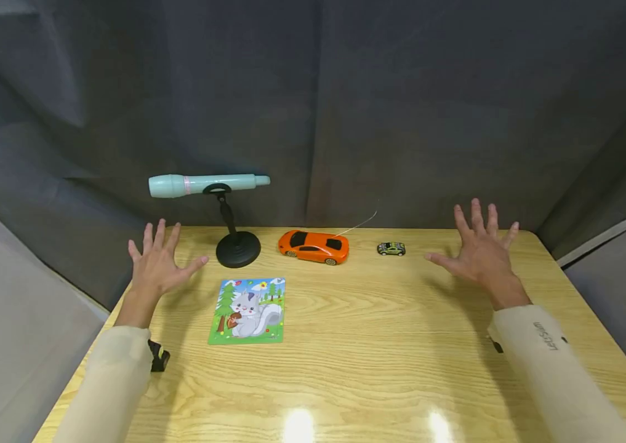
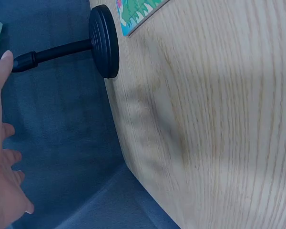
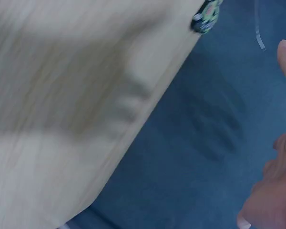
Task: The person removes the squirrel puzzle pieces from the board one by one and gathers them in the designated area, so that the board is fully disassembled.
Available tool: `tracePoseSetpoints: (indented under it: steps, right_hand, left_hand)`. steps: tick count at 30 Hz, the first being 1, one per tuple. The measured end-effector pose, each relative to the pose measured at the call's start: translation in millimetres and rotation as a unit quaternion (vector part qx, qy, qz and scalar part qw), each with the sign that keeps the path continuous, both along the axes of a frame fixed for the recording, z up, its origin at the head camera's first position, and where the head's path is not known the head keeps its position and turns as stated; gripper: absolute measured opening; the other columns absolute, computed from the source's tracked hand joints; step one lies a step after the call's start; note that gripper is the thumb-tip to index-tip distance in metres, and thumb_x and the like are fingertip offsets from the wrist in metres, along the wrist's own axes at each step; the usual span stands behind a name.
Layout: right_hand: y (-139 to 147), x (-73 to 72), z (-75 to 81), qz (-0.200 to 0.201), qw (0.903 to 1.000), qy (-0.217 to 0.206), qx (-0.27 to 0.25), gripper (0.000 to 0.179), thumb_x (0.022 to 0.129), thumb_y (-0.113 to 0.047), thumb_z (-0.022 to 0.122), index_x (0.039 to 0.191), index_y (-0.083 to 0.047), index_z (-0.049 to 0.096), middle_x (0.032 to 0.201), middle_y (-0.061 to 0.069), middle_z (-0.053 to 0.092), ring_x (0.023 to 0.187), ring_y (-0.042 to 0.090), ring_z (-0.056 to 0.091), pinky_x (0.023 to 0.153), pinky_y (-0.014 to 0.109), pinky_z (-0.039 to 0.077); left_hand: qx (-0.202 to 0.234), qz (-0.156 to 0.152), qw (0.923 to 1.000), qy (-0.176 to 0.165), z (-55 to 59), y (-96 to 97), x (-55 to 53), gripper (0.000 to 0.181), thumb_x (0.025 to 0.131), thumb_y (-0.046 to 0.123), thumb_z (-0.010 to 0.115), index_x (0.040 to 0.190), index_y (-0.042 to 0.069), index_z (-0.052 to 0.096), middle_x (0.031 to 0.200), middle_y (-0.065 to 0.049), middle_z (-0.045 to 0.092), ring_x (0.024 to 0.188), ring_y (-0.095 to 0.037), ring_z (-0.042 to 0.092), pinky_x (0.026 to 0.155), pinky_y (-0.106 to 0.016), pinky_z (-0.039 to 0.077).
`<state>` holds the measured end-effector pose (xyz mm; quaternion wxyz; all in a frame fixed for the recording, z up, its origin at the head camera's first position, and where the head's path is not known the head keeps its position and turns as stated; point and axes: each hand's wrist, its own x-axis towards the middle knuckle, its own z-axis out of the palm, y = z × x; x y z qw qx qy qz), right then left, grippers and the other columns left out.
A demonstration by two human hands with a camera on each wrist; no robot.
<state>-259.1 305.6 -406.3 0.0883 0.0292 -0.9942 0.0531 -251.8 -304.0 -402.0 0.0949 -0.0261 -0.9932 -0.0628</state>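
Observation:
My left hand (image 1: 157, 263) is held over the left side of the table with fingers spread, holding nothing. Nearest to it are a black stand (image 1: 238, 248) bearing a light-blue microphone (image 1: 207, 184), and a squirrel picture puzzle (image 1: 252, 312) lying flat. On the right, my right hand (image 1: 481, 255) hovers with spread fingers and nothing in it. A small green-and-black toy car (image 1: 391, 248) sits to its left. Between that car and the stand is a larger orange toy car (image 1: 314, 247). In the left wrist view, the thumb overlaps the stand's pole (image 2: 62, 51).
The wooden table (image 1: 379, 357) ends at a dark curtain (image 1: 423, 117) along the back, with grey cloth panels at both sides. A thin pale wire (image 1: 358, 226) rises from the orange car. Light reflections show near the table's front.

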Motion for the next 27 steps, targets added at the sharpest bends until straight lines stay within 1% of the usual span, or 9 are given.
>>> tracePoseSetpoints:
  steps: [3, 5, 10, 12, 14, 18, 22, 27]
  right_hand:
    - [-15.8, -0.2, 3.9, 0.014, 0.9998, 0.000, -0.013, 0.116, 0.074, -0.078, 0.053, 0.153, -0.018, -0.007, 0.156, 0.013, -0.025, 0.142, 0.044, -0.021, 0.098, 0.078, -0.013]
    - [-27.1, 0.7, 7.7, 0.023, 0.9996, -0.012, -0.013, 0.116, 0.074, -0.079, 0.052, 0.153, -0.017, -0.006, 0.156, 0.013, -0.024, 0.142, 0.045, -0.018, 0.099, 0.078, -0.012]
    - [-57.5, 4.0, 16.8, 0.056, 0.9974, -0.043, 0.009, 0.116, 0.074, -0.081, 0.048, 0.153, -0.016, -0.006, 0.158, 0.018, -0.014, 0.144, 0.047, -0.005, 0.105, 0.075, -0.002]
    - [-71.5, 4.0, 17.8, 0.075, 0.9961, -0.046, 0.012, 0.115, 0.075, -0.080, 0.049, 0.154, -0.015, -0.004, 0.159, 0.019, -0.010, 0.145, 0.046, -0.001, 0.108, 0.072, 0.002]
    - [-88.3, 4.1, 17.3, 0.097, 0.9942, -0.048, 0.005, 0.114, 0.076, -0.077, 0.052, 0.154, -0.014, -0.002, 0.159, 0.019, -0.007, 0.145, 0.044, 0.001, 0.110, 0.069, 0.004]
    - [-127.1, 7.6, 10.6, 0.138, 0.9881, -0.065, -0.019, 0.110, 0.078, -0.070, 0.057, 0.154, -0.011, 0.003, 0.160, 0.019, -0.002, 0.147, 0.040, 0.003, 0.113, 0.065, 0.007]
    - [-166.0, 13.9, -1.0, 0.173, 0.9805, -0.090, -0.020, 0.108, 0.079, -0.069, 0.057, 0.154, -0.010, 0.007, 0.160, 0.016, 0.001, 0.148, 0.037, 0.006, 0.115, 0.062, 0.011]
    - [-203.0, 20.3, -15.0, 0.198, 0.9722, -0.121, -0.031, 0.103, 0.081, -0.066, 0.058, 0.153, -0.010, 0.010, 0.160, 0.013, 0.006, 0.148, 0.033, 0.011, 0.117, 0.057, 0.013]
  left_hand:
    - [0.000, -0.002, 1.0000, -0.001, 0.5, 1.8, 0.7, 0.101, 0.081, 0.078, 0.041, 0.154, 0.014, 0.011, 0.159, -0.021, 0.002, 0.145, -0.046, -0.001, 0.103, -0.078, -0.001]
    - [0.004, -0.005, 1.0000, -0.001, 0.9, 2.8, 1.6, 0.101, 0.081, 0.077, 0.041, 0.154, 0.014, 0.012, 0.159, -0.021, 0.002, 0.145, -0.046, 0.000, 0.103, -0.077, 0.001]
    - [0.042, -0.011, 0.9990, -0.001, 3.3, 1.6, 7.6, 0.100, 0.082, 0.074, 0.045, 0.153, 0.012, 0.014, 0.160, -0.020, 0.004, 0.146, -0.043, 0.003, 0.106, -0.074, 0.006]
    - [0.056, -0.018, 0.9982, -0.006, 4.1, 1.3, 10.6, 0.099, 0.083, 0.071, 0.047, 0.153, 0.010, 0.014, 0.160, -0.019, 0.003, 0.146, -0.041, 0.003, 0.107, -0.072, 0.008]
    - [0.064, -0.028, 0.9974, -0.015, 3.1, 1.1, 12.4, 0.098, 0.084, 0.069, 0.048, 0.153, 0.007, 0.015, 0.160, -0.018, 0.003, 0.147, -0.039, 0.004, 0.108, -0.071, 0.010]
    - [0.072, -0.048, 0.9955, -0.038, -4.5, 4.6, 12.5, 0.097, 0.085, 0.065, 0.051, 0.151, 0.003, 0.017, 0.160, -0.017, 0.002, 0.147, -0.040, 0.005, 0.108, -0.070, 0.011]
    - [0.070, -0.065, 0.9934, -0.063, -14.7, 12.0, 12.0, 0.098, 0.085, 0.066, 0.051, 0.152, 0.004, 0.017, 0.159, -0.019, 0.007, 0.145, -0.043, 0.011, 0.108, -0.070, 0.011]
    - [0.056, -0.081, 0.9909, -0.091, -26.6, 19.1, 14.9, 0.096, 0.085, 0.065, 0.052, 0.152, 0.007, 0.017, 0.159, -0.019, 0.011, 0.145, -0.040, 0.012, 0.109, -0.070, 0.011]
